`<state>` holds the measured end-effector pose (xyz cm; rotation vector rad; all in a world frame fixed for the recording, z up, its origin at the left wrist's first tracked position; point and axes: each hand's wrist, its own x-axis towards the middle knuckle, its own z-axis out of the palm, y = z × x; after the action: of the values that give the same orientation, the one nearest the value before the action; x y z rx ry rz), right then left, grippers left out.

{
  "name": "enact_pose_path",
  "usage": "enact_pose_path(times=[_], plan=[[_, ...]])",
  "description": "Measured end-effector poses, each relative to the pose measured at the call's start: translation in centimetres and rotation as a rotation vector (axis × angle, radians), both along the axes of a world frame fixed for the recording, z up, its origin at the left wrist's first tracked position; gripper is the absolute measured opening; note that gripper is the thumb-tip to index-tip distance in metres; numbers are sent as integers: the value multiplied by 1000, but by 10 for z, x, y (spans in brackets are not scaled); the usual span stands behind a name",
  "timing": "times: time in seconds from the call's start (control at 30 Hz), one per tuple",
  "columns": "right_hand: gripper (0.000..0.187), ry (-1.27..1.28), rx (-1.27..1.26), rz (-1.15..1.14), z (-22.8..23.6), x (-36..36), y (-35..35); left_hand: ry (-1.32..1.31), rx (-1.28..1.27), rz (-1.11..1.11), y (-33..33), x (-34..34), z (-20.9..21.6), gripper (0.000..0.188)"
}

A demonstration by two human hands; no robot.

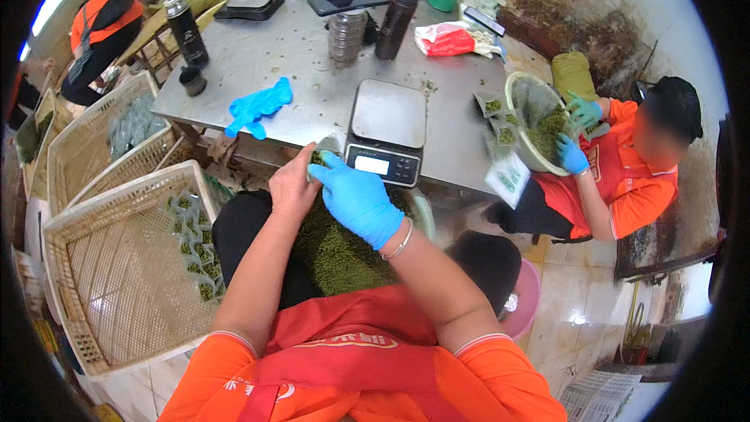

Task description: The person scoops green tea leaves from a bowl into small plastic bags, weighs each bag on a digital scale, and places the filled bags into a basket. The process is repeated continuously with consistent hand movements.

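My bare left hand (pixel 292 184) and my blue-gloved right hand (pixel 358 199) meet in front of the scale. Between their closed fingers is a small clear plastic bag (pixel 331 142) with some green granules inside, partly hidden by the fingers. Below them, a basin (pixel 424 216) between my knees holds a heap of small green granules (pixel 336 250), which look like green peppercorns. Just beyond my right hand, a digital scale (pixel 388 117) stands at the table's near edge, its steel pan bare and its display lit.
Left of me, a plastic crate (pixel 109 227) holds several filled bags (pixel 195 246); another crate (pixel 66 148) stands behind it. On the steel table (pixel 312 98) lie a blue glove (pixel 260 107), a phone (pixel 348 1) and bottles. A co-worker at right handles granules in a basin (pixel 516 101).
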<state>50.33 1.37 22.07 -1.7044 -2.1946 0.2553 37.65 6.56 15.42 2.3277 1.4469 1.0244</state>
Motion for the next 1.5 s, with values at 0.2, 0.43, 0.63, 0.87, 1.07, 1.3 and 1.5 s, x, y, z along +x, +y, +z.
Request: enact_pose_path(times=[0.2,0.43,0.63,0.87,1.07,1.3,1.5], plan=[[24,-21,-80,-53,-23,12,9,-20,132,-149,-1,9,4,60],[38,1286,-99,-130,27,98,-10,-186,-349,96,5,5,-3,52],[31,1435,185,-623,-39,276,64,-461,-415,119,17,-5,-31,62],[38,1749,270,-815,-26,303,76,-292,-427,33,10,0,1,70],[50,1187,468,-361,12,136,22,-594,-653,-14,12,-13,-10,58],[46,828,219,-247,-49,66,-10,-859,-504,-68,-9,-77,17,52],[33,1314,73,-392,-39,70,-84,-514,-152,399,-87,-247,45,42]])
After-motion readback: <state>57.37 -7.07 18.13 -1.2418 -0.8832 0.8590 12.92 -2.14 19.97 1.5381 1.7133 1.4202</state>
